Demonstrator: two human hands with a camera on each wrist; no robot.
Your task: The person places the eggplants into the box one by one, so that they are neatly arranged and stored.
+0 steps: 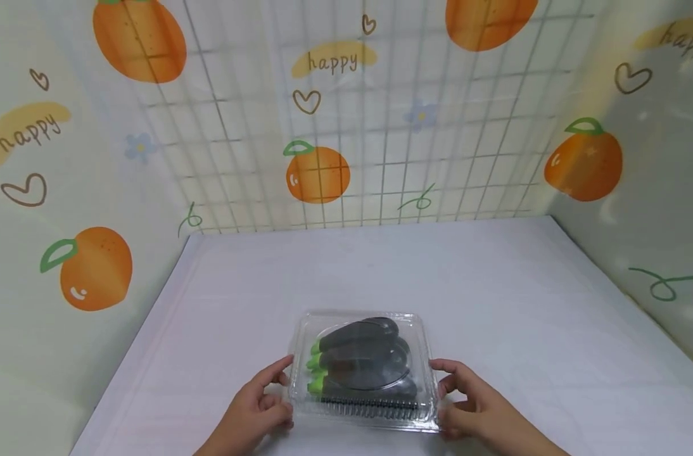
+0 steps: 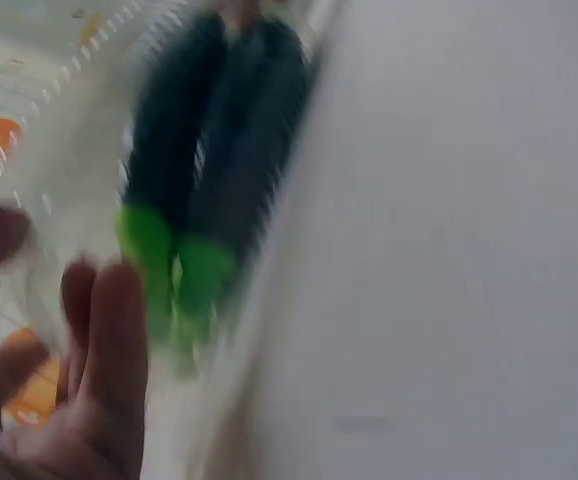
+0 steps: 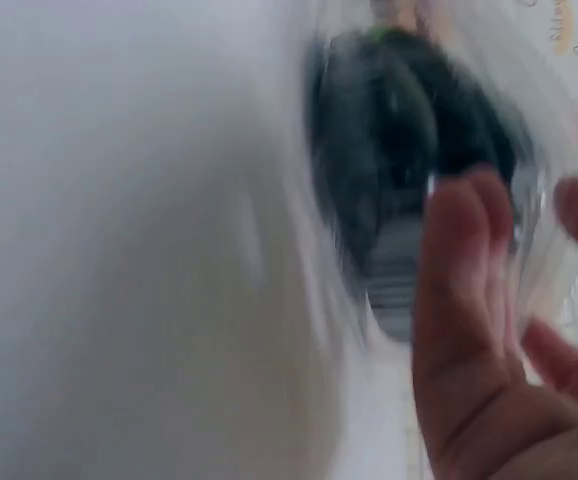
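A clear plastic clamshell box (image 1: 360, 408) is in the head view, in front of the person. Several dark eggplants (image 1: 360, 354) with bright green stem ends lie inside, stems to the left. My left hand (image 1: 258, 402) holds the box at its left side, index fingertip at the side wall and thumb by the near corner. On the opposite side my right hand (image 1: 474, 405) holds it the same way, fingers bent against the wall. Both wrist views are blurred; they show fingers close beside the box, with dark eggplants (image 2: 239, 120) through its wall.
A white tabletop (image 1: 375, 272) stretches behind and beside the box. Pale curtains (image 1: 238, 126) printed with oranges, hearts and the word happy hang at the back and on both sides, over a wire grid at the back.
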